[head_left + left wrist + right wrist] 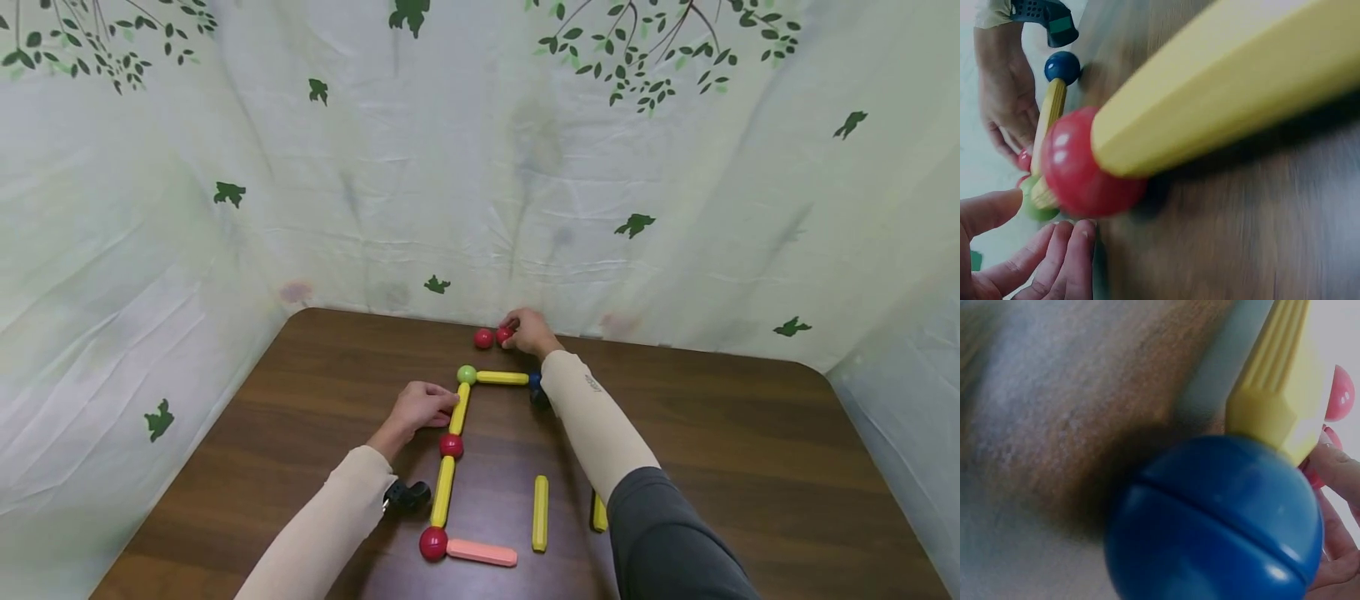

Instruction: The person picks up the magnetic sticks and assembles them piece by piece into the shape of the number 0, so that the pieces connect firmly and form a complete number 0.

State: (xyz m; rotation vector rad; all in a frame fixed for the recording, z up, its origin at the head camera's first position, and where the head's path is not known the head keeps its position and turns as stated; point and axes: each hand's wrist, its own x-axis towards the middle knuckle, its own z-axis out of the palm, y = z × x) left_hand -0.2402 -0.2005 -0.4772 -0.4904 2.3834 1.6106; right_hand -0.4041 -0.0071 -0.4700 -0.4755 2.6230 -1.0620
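The held red ball [505, 336] sits at the far side of the desk [735, 450], beyond the green ball [467, 375] and to its right. The right hand [531, 332] has it pinched between thumb and fingers, as we see it from the head view. Round, the ball offers no long axis; the line we judge to matter is the short diagonal from it back to the green ball, and the right hand is the nearer one to work it.

Just left of the pinched ball, and also beyond the green ball, rests a second red ball [483, 338]. From the green ball we follow a crosswise yellow rod [502, 378] rightward to a blue ball [534, 381], below the right forearm. Another, the upright yellow rod [460, 408], runs from the green ball toward the person to a middle red ball [451, 446].

Beside that rod, left of the green ball and on its near side, waits the left hand [417, 407], its fingers extended and thumb apart; we cannot tell whether the fingertips touch the rod. Well nearer the person than the green ball, and to its right, we find a loose yellow rod [540, 513] lying lengthwise.
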